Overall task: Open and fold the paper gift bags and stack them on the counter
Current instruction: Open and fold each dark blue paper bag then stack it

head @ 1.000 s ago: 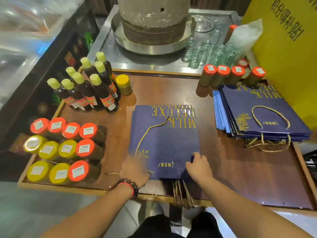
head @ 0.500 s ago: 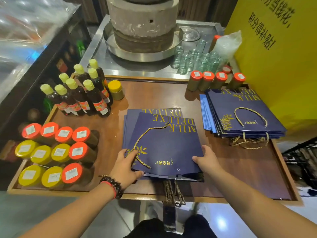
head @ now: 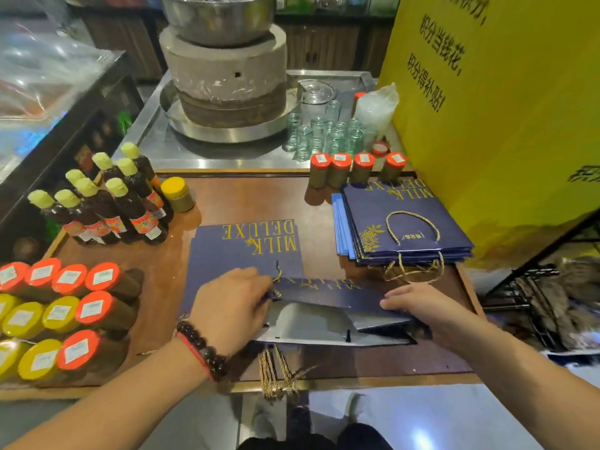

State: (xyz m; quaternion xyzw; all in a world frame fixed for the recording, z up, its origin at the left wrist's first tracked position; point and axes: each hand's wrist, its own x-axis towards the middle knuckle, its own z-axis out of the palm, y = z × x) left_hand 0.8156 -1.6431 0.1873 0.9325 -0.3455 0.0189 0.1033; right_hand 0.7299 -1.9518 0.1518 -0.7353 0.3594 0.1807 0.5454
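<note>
I saw the top gift bag (head: 328,315) at the near middle of the table (head: 246,196), its mouth pulled partly open so the pale inside showed. It lay on a flat bag (head: 246,248) of the same navy paper. My left hand (head: 232,308) had its grip curled on the open bag's upper left edge, pinching it near the gold cord. My right hand (head: 418,305) rested with fingers nearly straight and spread on the bag's right edge, pressing it down. A stack of bags (head: 402,222) lay well apart at the right side of the table. Dark bottles (head: 110,203) stood at the far left, with jars (head: 65,313) lying on their sides nearer me.
</note>
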